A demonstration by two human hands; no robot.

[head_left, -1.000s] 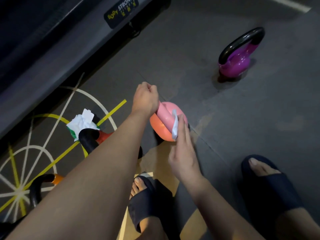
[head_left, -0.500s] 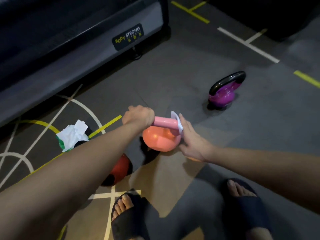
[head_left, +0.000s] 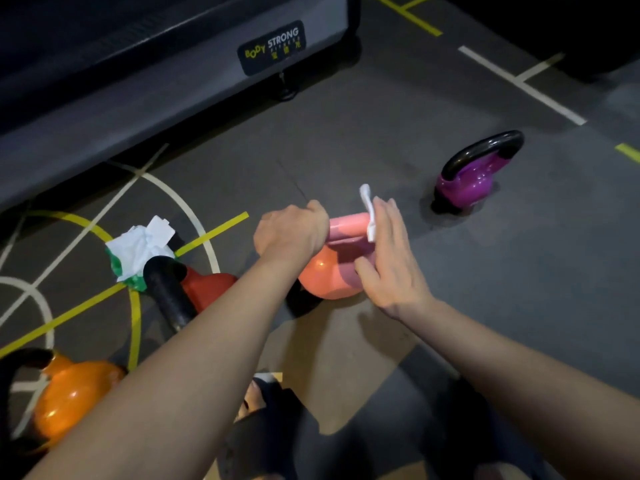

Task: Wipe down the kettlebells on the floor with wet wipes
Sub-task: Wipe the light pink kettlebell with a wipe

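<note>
A salmon-orange kettlebell with a pink handle stands on the grey floor in the middle of the head view. My left hand is closed around the left end of that handle. My right hand presses a white wet wipe against the handle's right end, fingers stretched flat. A purple kettlebell with a black handle stands farther right. A red kettlebell with a black handle lies to the left, and an orange one sits at the lower left.
A green packet with crumpled white wipes lies left of the red kettlebell. A dark machine base labelled Body Strong runs along the top. My feet in dark slides are at the bottom. Yellow and white lines mark the floor.
The view has shifted, bringing the orange kettlebell into sight. My right hand has slid up along the handle's right end with the wipe. My left hand keeps its grip.
</note>
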